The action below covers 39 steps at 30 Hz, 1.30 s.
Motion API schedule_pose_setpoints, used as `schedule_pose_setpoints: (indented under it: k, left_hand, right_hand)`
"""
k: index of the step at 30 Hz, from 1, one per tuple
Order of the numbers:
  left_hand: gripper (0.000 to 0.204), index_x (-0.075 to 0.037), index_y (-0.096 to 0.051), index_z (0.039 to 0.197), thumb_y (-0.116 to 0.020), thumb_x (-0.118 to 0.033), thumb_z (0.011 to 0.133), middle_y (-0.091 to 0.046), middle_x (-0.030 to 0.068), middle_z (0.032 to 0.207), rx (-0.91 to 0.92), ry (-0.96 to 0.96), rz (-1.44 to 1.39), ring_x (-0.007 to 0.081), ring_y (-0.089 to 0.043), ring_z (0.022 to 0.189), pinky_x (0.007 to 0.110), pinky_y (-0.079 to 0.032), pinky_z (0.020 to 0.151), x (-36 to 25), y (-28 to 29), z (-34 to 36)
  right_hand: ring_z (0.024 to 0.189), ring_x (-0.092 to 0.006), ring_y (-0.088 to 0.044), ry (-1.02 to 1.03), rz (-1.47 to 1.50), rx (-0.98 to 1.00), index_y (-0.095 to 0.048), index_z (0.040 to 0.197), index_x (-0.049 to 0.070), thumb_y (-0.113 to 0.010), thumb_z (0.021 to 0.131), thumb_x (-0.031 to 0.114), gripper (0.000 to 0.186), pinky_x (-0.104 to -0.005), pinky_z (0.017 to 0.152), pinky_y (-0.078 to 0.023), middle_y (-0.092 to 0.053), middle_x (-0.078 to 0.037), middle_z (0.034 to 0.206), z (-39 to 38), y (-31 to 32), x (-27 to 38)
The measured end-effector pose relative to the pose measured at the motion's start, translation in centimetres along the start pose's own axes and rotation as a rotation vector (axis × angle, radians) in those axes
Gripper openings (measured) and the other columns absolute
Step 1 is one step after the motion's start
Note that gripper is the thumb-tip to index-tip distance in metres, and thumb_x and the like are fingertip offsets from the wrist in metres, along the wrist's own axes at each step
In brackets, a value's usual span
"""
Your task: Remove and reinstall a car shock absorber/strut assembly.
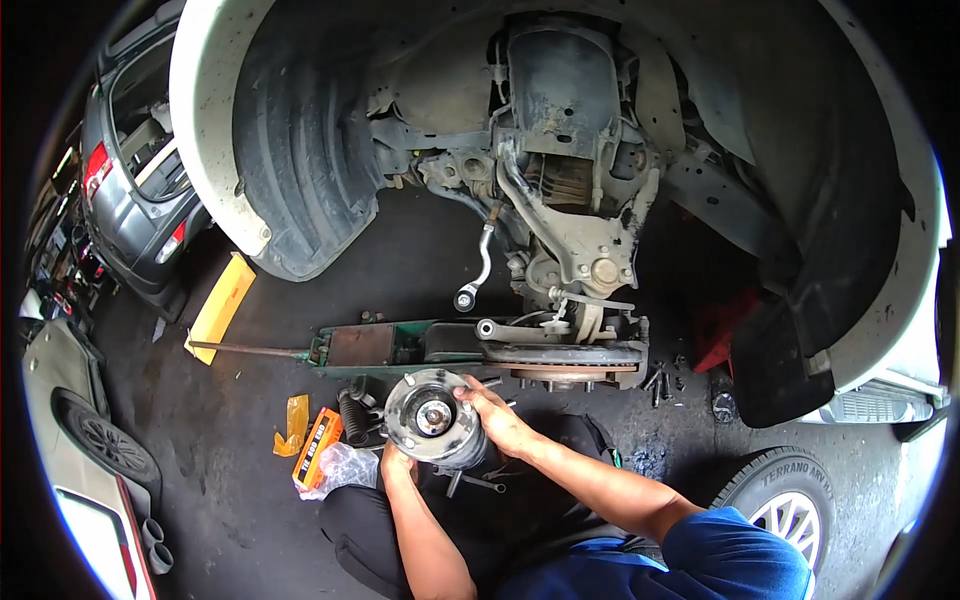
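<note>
A suspension strut (420, 447) is held between my two hands, its round grey top mount tilted up toward me, with a nut and washer at its centre. My right hand (494, 415) grips the mount's right side, fingers over the rim. From below left, my left hand (398, 464) cups the body; most of its fingers are hidden under the mount. The lower part of the strut is out of sight. Just beyond it is the brake disc (560, 370), on a hub below the control arm (600, 240). A tie rod end (466, 297) hangs loose to the left.
A green floor jack (400, 345) lies under the hub. An orange box (316, 447), clear plastic wrap (345, 470) and a dark ribbed boot (353, 418) lie to the left. Several bolts (657, 383) and a wheel (790, 500) are at right. The wheel arch (300, 150) curves overhead.
</note>
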<state>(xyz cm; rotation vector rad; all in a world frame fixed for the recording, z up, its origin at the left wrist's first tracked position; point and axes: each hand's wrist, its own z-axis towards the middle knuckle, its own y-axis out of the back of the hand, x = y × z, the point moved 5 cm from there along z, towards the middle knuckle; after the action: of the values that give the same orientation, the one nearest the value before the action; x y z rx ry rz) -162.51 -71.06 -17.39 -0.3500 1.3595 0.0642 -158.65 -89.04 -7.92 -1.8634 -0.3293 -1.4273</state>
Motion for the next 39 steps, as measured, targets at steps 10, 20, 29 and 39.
schedule_pose_setpoints:
  k: [10,20,29,39]
  left_hand:
    - [0.039,0.003,-0.054,0.122,-0.059,-0.019,0.09,-0.062,0.0127,0.113,-0.008,-0.247,0.265,0.02,-0.063,0.092,0.034,-0.052,0.083,-1.8,-0.7,0.1]
    - [0.047,0.006,-0.06,0.107,-0.054,-0.038,0.095,-0.065,0.0127,0.096,-0.712,0.088,-0.095,0.0192,-0.06,0.076,0.031,-0.048,0.071,-0.9,8.7,-3.7]
    - [0.046,-0.008,-0.043,0.134,-0.05,-0.033,0.095,-0.052,0.0064,0.13,-0.739,0.226,-0.457,0.0196,-0.052,0.117,0.036,-0.043,0.099,-3.8,-1.2,-6.6]
    - [0.049,-0.008,-0.041,0.136,-0.042,-0.038,0.098,-0.05,0.0084,0.133,-0.666,0.183,-0.513,0.0218,-0.049,0.121,0.038,-0.041,0.102,-3.3,-1.5,-5.2]
  right_hand:
    - [0.136,-0.0228,-0.027,-0.001,-0.006,0.041,-0.014,0.144,-0.009,-0.055,0.092,0.039,0.082,-0.0315,0.112,-0.018,-0.033,-0.021,0.145,-2.3,-0.4,2.1]
    - [0.134,-0.0254,-0.032,0.034,-0.155,0.033,-0.028,0.14,-0.01,-0.053,0.091,0.045,0.077,-0.0319,0.111,-0.02,-0.039,-0.022,0.141,-0.8,-3.5,-0.2]
    - [0.125,-0.025,-0.043,0.045,-0.313,-0.145,-0.039,0.134,-0.008,-0.05,0.092,0.037,0.063,-0.0311,0.106,-0.028,-0.051,-0.02,0.131,0.8,-3.8,2.3]
    - [0.136,-0.0267,-0.029,-0.003,-0.063,0.014,-0.018,0.143,-0.011,-0.056,0.089,0.037,0.081,-0.0315,0.111,-0.018,-0.036,-0.023,0.143,3.0,-2.8,0.8]
